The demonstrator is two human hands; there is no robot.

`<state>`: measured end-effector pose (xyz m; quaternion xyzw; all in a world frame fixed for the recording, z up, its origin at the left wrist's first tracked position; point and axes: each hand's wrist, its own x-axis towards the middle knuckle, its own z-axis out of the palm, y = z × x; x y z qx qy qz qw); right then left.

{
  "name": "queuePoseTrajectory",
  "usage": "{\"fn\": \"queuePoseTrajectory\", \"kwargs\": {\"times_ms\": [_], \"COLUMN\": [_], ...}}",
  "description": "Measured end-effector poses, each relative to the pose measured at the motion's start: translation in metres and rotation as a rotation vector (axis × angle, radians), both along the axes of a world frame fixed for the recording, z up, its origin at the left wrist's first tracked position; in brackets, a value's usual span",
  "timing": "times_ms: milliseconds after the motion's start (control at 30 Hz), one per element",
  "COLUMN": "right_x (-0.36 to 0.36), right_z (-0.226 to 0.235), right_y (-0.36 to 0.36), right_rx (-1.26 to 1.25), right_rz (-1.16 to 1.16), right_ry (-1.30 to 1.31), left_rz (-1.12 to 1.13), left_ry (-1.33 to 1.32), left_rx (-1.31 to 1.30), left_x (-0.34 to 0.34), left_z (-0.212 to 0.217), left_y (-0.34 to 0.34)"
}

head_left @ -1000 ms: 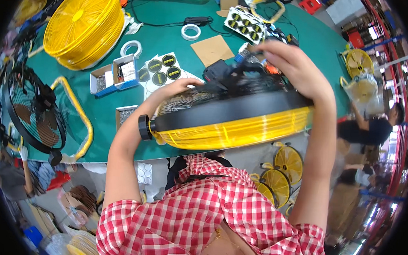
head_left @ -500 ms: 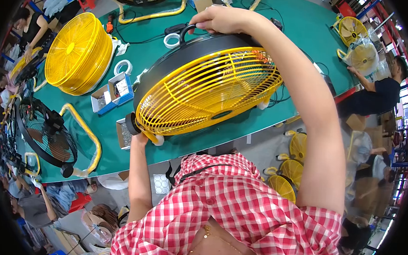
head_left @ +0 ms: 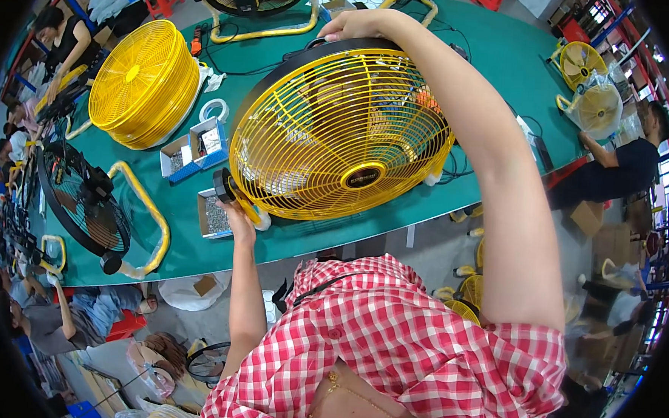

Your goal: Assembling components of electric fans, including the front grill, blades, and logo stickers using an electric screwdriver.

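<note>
A large drum fan (head_left: 345, 145) with a black housing and a yellow wire grille stands on the green table in front of me, its grille turned up toward me. At its far upper rim, my right hand (head_left: 357, 26) is closed on the dark carry handle, which is mostly hidden by the fingers. My left hand (head_left: 238, 222) grips the yellow stand tube (head_left: 250, 207) at the lower left, just below a black side knob (head_left: 223, 185). White feet show at the ends of the stand.
Left of the fan are small-parts boxes (head_left: 194, 150), a screw box (head_left: 215, 215), a tape roll (head_left: 214, 111) and stacked yellow grilles (head_left: 146, 85). Another fan (head_left: 85, 203) lies farther left. Cables cross the green table (head_left: 500, 89). A co-worker (head_left: 616, 167) handles a wrapped fan at right.
The fan's head has tilted back, so the grille now faces up toward me more. My right hand has moved slightly with the handle; my left hand still grips the stand.
</note>
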<state>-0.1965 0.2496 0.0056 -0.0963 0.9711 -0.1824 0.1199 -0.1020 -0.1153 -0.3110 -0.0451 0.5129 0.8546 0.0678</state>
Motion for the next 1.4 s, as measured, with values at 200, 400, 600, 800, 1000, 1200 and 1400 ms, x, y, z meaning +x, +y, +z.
{"fn": "queuePoseTrajectory", "kwargs": {"times_ms": [200, 400, 600, 800, 1000, 1200, 1400], "right_x": [-0.011, 0.0, 0.06, 0.139, 0.277, 0.444, 0.56], "right_z": [-0.012, -0.014, 0.0, 0.005, 0.073, 0.078, 0.0], "right_y": [0.004, 0.001, -0.02, -0.012, 0.048, 0.154, 0.225], "right_rx": [0.001, -0.045, -0.139, -0.201, -0.309, -0.139, -0.546], "right_rz": [0.006, -0.01, 0.014, 0.088, -0.151, -0.345, -0.814], "right_ry": [0.051, 0.103, 0.178, 0.5, 0.267, 0.342, 0.264], "left_rz": [0.013, 0.12, 0.052, -0.026, -0.05, -0.786, -1.163], "left_ry": [0.014, 0.121, 0.134, 0.198, 0.145, 0.326, 0.166], "left_rx": [-0.026, -0.185, -0.135, -0.093, -0.1, -0.483, -0.262], "left_x": [0.003, 0.003, 0.022, 0.07, 0.154, 0.22, 0.29], "left_z": [0.002, -0.022, -0.002, -0.016, 0.103, 0.147, 0.098], "left_y": [0.007, 0.005, -0.006, -0.034, 0.017, 0.108, 0.208]}}
